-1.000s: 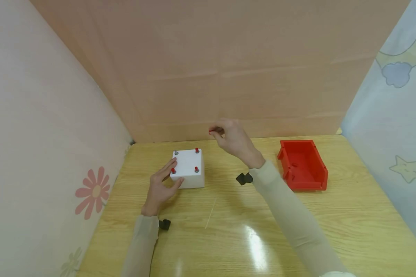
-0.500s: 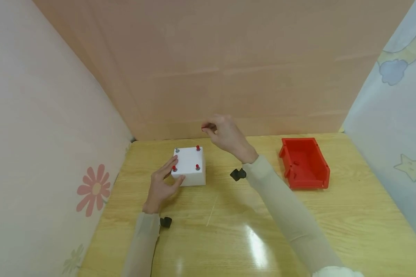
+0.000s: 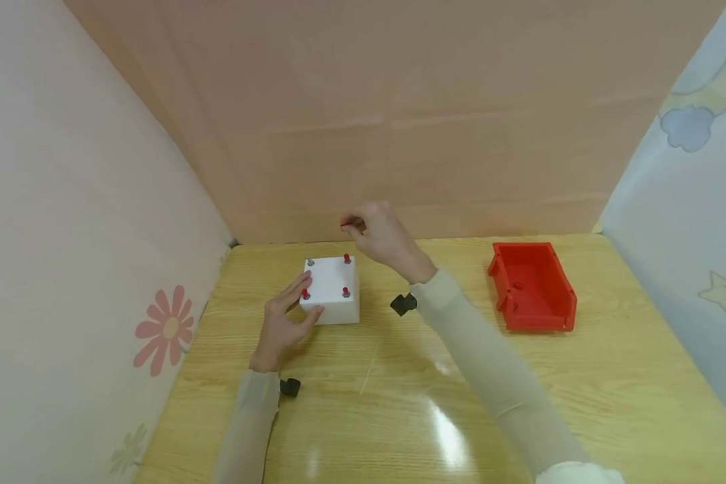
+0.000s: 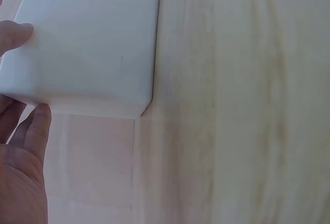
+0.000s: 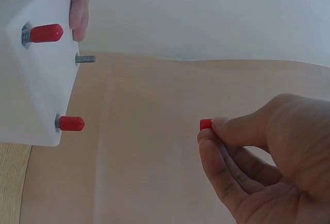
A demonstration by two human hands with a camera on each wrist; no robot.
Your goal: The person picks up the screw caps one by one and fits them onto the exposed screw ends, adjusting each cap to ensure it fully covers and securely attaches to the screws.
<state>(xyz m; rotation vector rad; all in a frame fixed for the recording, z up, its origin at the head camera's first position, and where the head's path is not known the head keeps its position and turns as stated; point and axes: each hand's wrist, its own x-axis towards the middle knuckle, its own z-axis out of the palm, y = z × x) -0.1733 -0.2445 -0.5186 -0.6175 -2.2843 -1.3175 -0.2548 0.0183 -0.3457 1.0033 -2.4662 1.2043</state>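
A white box (image 3: 329, 279) stands on the table with a threaded bolt at each top corner. Red caps cover three of them; the far-left bolt (image 5: 86, 59) is bare metal. My left hand (image 3: 280, 329) holds the box by its near-left corner, thumb (image 4: 15, 35) on one side and fingers on another. Above and behind the box, my right hand (image 3: 378, 235) pinches a small red cap (image 5: 205, 124) between thumb and fingertips. In the right wrist view a gap separates this cap from the bolts.
A red open-front bin (image 3: 532, 289) sits at the right on the wooden table (image 3: 460, 376), with a small red piece (image 3: 517, 286) inside. A brown sheet (image 3: 460, 134) hangs behind the table, and patterned sheets flank both sides.
My right hand has moved left with the red cap, closer to above the box. The left hand keeps its hold; the view has shifted slightly.
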